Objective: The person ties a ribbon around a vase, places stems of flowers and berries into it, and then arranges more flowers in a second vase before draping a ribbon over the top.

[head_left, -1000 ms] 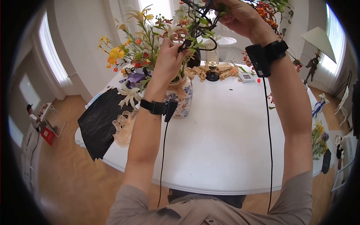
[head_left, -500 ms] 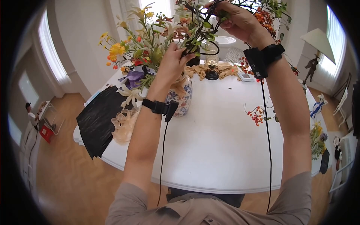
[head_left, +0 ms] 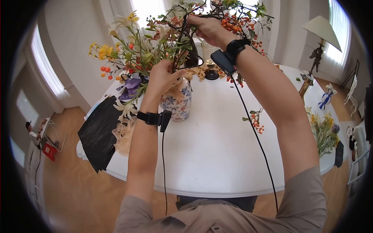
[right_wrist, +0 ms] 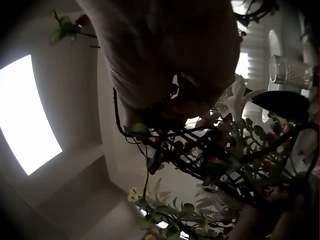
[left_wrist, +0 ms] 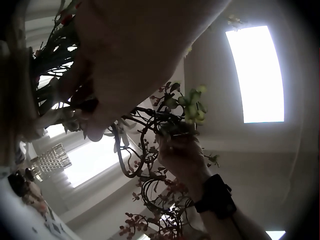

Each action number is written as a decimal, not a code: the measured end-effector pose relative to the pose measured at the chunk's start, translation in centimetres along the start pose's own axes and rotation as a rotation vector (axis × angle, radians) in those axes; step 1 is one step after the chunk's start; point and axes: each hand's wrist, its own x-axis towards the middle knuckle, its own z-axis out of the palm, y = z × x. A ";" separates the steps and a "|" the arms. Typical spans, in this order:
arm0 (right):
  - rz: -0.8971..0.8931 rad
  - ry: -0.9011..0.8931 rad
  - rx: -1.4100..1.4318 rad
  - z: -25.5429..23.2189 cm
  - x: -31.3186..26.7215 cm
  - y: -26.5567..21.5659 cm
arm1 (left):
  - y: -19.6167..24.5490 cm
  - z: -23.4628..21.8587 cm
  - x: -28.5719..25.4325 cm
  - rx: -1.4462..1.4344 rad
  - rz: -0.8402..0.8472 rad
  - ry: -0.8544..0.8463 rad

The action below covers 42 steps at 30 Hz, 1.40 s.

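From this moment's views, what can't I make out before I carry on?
- Left hand's fingertips and whatever they touch: behind the hand in the head view, too dark in the left wrist view.
- Right hand's fingertips on the dark branches: lost in shadow in the right wrist view.
- Stem ends: hidden by the vase wall, head view.
- White flowers' tops: cut off by the head view's top edge.
- Distant person's hands: too small, head view.
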 end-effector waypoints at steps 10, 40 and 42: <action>0.131 0.015 -0.087 3.1 0.6 2.2 | -1.7 0.1 -0.9 -0.151 -0.002 0.102; 0.182 -0.046 -0.126 5.5 -3.5 0.9 | -7.2 1.3 0.6 0.214 0.684 0.332; 0.174 -0.028 -0.111 5.5 -3.8 0.9 | -7.9 1.9 1.0 0.190 0.650 0.293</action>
